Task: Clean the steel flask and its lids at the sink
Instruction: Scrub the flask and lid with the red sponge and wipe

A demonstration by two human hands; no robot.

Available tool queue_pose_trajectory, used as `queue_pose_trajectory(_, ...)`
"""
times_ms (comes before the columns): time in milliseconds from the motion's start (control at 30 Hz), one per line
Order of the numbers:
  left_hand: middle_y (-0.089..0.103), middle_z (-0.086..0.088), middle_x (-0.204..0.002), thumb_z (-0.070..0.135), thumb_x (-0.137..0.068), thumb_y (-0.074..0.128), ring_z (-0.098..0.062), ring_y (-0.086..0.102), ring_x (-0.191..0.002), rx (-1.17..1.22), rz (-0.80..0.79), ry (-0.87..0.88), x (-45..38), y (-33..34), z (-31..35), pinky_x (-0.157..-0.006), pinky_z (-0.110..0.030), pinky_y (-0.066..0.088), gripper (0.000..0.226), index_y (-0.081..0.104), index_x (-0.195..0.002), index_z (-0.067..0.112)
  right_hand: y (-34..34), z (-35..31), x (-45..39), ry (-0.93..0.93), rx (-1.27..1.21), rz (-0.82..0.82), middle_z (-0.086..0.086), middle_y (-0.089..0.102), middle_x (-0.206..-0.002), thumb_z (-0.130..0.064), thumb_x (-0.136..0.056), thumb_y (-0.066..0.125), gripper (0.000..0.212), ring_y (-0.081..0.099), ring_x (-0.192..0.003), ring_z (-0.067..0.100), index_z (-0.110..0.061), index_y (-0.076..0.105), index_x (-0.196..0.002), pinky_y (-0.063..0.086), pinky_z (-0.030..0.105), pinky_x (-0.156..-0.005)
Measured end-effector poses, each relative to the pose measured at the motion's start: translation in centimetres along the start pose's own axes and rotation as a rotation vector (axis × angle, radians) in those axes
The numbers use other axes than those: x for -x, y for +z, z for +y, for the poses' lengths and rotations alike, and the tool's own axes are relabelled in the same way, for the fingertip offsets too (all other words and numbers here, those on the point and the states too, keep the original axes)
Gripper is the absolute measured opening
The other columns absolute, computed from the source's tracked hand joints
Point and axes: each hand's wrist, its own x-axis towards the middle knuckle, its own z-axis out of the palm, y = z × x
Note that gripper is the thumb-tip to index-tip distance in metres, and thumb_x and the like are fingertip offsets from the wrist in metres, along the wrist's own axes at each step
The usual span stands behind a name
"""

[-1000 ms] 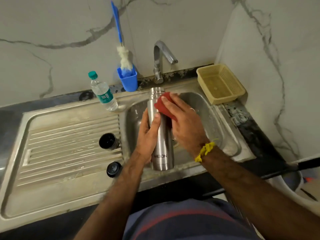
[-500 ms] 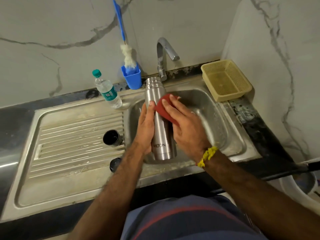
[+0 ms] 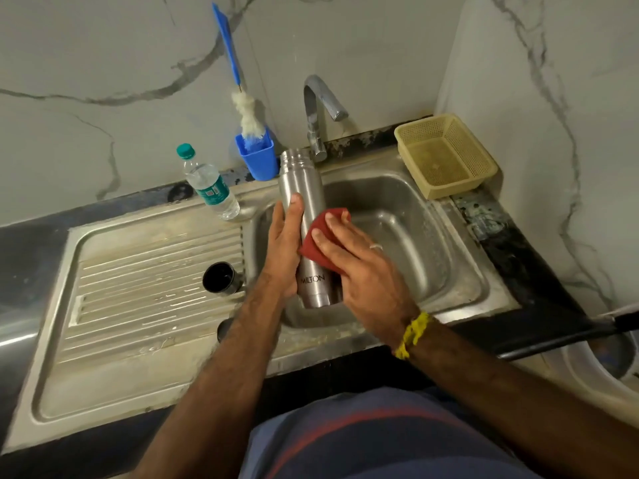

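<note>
Steel flask [image 3: 304,188] gripped in the curled left hand [image 3: 285,247]; flat-fingered right hand [image 3: 363,271] presses red scrub pad [image 3: 320,236] against it.

- Flask [image 3: 304,188]: brushed steel, smooth, soft sheen.
- Sink [image 3: 397,216]: dull, stained steel; ribbed drainboard [image 3: 152,278].
- Scrub pad [image 3: 320,236]: red, matt, coarse-looking.
- Basket [image 3: 446,153]: perforated yellowish plastic.
- Wall [image 3: 103,63]: glossy veined marble.
</note>
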Motion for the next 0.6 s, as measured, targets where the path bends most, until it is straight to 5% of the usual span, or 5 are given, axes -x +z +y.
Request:
queue_pose_trajectory(100,0.064,-0.025,-0.13,0.062,-0.092,0.06,-0.048,0.063,-0.117,-0.051,0.009,-0.032,0.0,0.6,0.1,-0.092,-0.057,0.056,0.069,0.047,-0.144,0.019,-0.2,0.8,-1.0,0.122,-0.018,0.069,0.009,0.039,-0.158,0.008,-0.09,0.052,0.062,0.039,-0.144,0.031,-0.013,0.046,-0.148,0.041,0.05,-0.114)
queue_pose_trajectory(233,0.062,-0.029,-0.13,0.062,-0.095,0.055,-0.05,0.063,-0.116,-0.05,0.005,0.049,-1.3,0.5,1.2,-0.096,-0.065,0.052,0.066,0.045,-0.143,0.018,0.0,0.6,0.4,-0.058,0.003,0.036,0.011,0.043,-0.155,0.002,-0.092,0.046,0.053,0.036,-0.145,0.035,-0.01,0.052,-0.143,0.038,0.051,-0.115)
queue_pose_trajectory(367,0.068,-0.023,-0.122,0.064,-0.089,0.055,-0.043,0.069,-0.107,-0.083,0.031,0.024,-1.8,0.8,1.7,-0.089,-0.056,0.059,0.068,0.047,-0.141,0.02,-0.3,1.2,0.0,0.094,-0.104,0.067,0.011,0.043,-0.155,0.015,-0.084,0.056,0.065,0.041,-0.143,0.032,-0.01,0.05,-0.144,0.043,0.049,-0.113)
queue_pose_trajectory(500,0.07,-0.016,-0.121,0.053,-0.084,0.075,-0.036,0.072,-0.105,-0.035,0.072,-0.027,-2.4,0.3,2.1,-0.085,-0.051,0.061,0.062,0.053,-0.135,0.027,-0.2,1.5,1.8,-0.122,0.011,0.016,0.009,0.043,-0.154,0.004,-0.089,0.045,0.055,0.036,-0.146,0.03,-0.01,0.054,-0.141,0.027,0.031,-0.122)
queue_pose_trajectory(600,0.071,-0.015,-0.119,0.049,-0.086,0.076,-0.034,0.072,-0.105,-0.045,0.127,-0.052,-2.7,-0.3,1.9,-0.084,-0.049,0.062,0.055,0.055,-0.133,0.029,0.2,2.2,2.6,-0.077,-0.016,0.04,0.009,0.045,-0.153,0.0,-0.087,0.041,0.056,0.041,-0.144,0.028,-0.009,0.055,-0.141,0.041,0.045,-0.114)
